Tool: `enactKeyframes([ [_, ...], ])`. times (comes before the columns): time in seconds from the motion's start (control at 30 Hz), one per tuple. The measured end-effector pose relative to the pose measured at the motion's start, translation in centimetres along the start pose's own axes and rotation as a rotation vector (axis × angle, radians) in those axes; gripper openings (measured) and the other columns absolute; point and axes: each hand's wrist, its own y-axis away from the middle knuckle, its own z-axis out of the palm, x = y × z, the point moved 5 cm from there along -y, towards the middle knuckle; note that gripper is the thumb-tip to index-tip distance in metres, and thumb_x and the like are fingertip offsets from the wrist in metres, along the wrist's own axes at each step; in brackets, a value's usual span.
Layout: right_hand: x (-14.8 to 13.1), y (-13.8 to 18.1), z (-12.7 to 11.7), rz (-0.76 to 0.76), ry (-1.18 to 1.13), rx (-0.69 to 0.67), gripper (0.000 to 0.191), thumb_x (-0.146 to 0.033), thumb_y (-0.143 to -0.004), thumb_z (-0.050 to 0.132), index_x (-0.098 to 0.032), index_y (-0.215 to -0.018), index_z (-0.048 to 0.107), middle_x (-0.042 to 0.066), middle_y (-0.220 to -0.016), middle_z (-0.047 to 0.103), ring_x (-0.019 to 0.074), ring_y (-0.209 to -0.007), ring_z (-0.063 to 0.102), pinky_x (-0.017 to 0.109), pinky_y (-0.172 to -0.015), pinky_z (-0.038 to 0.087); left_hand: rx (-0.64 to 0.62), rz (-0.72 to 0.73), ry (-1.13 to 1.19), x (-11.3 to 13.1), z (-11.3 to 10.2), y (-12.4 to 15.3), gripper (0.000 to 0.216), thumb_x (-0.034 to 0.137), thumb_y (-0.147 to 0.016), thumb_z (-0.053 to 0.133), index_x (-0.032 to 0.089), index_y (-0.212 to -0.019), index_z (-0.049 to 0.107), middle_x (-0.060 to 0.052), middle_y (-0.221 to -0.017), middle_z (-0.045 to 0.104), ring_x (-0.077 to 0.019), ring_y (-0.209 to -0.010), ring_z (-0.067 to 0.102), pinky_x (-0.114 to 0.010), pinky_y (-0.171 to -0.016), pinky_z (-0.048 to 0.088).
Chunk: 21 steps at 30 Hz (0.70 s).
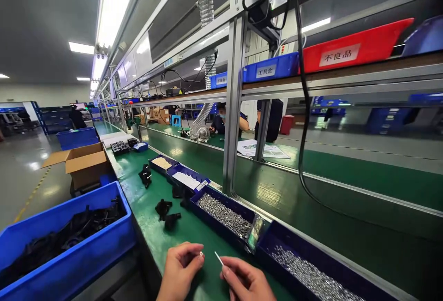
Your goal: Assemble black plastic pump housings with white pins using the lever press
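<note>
My left hand (182, 268) pinches a small white round piece with a hole in its end (201, 254) between thumb and forefinger. Across a narrow gap, a thin white rod (218, 258) is gripped by the fingertips of my right hand (247, 280), its free end pointing up and left. The two pieces are apart. Just beyond my hands stands a dark blue bin of metal pins (224, 213), and another bin of small metal parts (308, 273) lies to the right. Several black plastic parts (168, 213) rest on the green bench (145, 213).
Smaller bins of white pieces (185, 179) and beige pieces (161, 163) stand further along. At left is a large blue crate (128, 227) with black parts, then an open cardboard box (86, 167). A metal post (233, 107) and hanging black cable (302, 107) rise beyond the bins.
</note>
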Motion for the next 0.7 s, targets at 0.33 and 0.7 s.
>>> enactKeyframes([
  [0.33, -0.1, 0.7, 0.3, -0.111, 0.161, -0.097, 0.068, -0.078, -0.091, 0.066, -0.013, -0.104, 0.076, 0.008, -0.08, 0.069, 0.016, -0.058, 0.057, 0.027, -0.054, 0.046, -0.077, 0.031, -0.111, 1.3, 0.5, 0.3, 0.032, 0.048, -0.083, 0.084, 0.018, -0.095, 0.086, -0.01, -0.088, 0.073, -0.02, -0.082, 0.067, -0.026, -0.073, 0.053],
  [0.7, -1.1, 1.3, 0.2, -0.19, 0.228, -0.107, 0.052, -0.065, -0.1, 0.063, -0.015, -0.104, 0.077, 0.009, -0.083, 0.07, 0.0169, -0.062, 0.057, 0.026, -0.054, 0.049, -0.163, 0.038, -0.276, 1.7, 1.0, 0.8, 0.032, 0.052, -0.096, 0.071, 0.024, -0.102, 0.087, -0.008, -0.088, 0.076, -0.0193, -0.083, 0.066, -0.027, -0.075, 0.047],
])
